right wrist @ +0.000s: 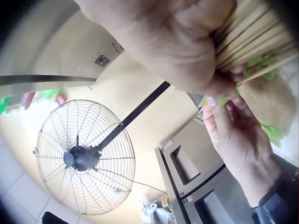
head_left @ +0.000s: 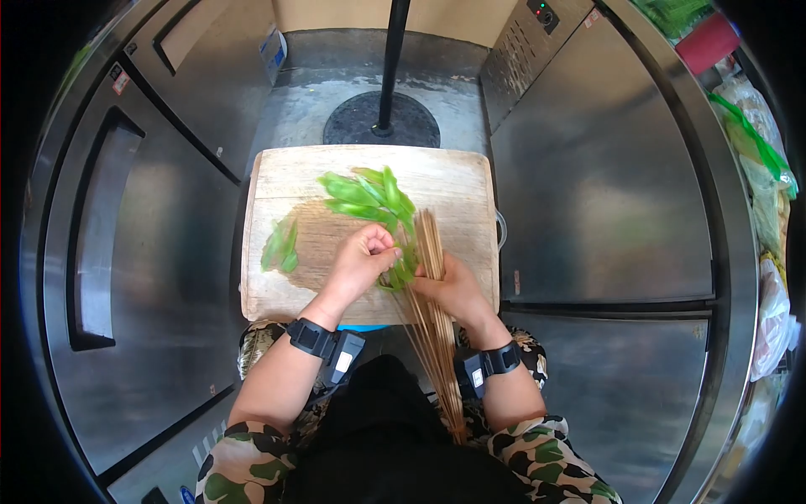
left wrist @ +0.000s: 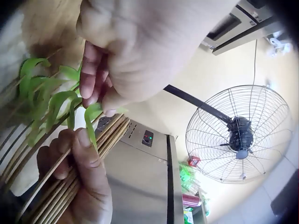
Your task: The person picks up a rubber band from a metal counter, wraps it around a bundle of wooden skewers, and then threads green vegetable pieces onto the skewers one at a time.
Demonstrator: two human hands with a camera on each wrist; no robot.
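1. Starting at far left, counting one steel cabinet (head_left: 176, 252), showing two recessed handles.
2. Coming inward, finding one pale wooden chopping board (head_left: 281, 181), turning darker brown in the middle and bearing two groups of green pieces.
3. Picking out the small group (head_left: 274, 245) on the board's left: counting two or three leaf-like pieces, looking flat and a little blurred.
4. Counting two hands now, wearing two black wristbands (head_left: 311, 338). With the left hand (head_left: 363, 256), bending the fingers well inward and pinching one green strip (left wrist: 93, 112) against the thumb.
5. Looking beyond that hand, spotting the bigger group (head_left: 357, 191): shining bright green, lying long and flat, overlapping too much for an exact count.
6. Behind the board, counting one black stand (head_left: 393, 59), carrying one wire-caged fan (left wrist: 238, 135) in the wrist views.
7. Between the hands, seeing several folded strips (left wrist: 56, 102), looking thin and soft, curling along slender sticks.
8. Just right, meeting one bundle of thin brown sticks (head_left: 438, 336), packing too tightly for counting and slanting past the board's near edge.
9. With the right hand (head_left: 457, 290), gripping that bundle, curling fingers and thumb firmly around.
10. Finishing right, passing another steel cabinet (head_left: 604, 185) and several plastic bags (head_left: 768, 319).
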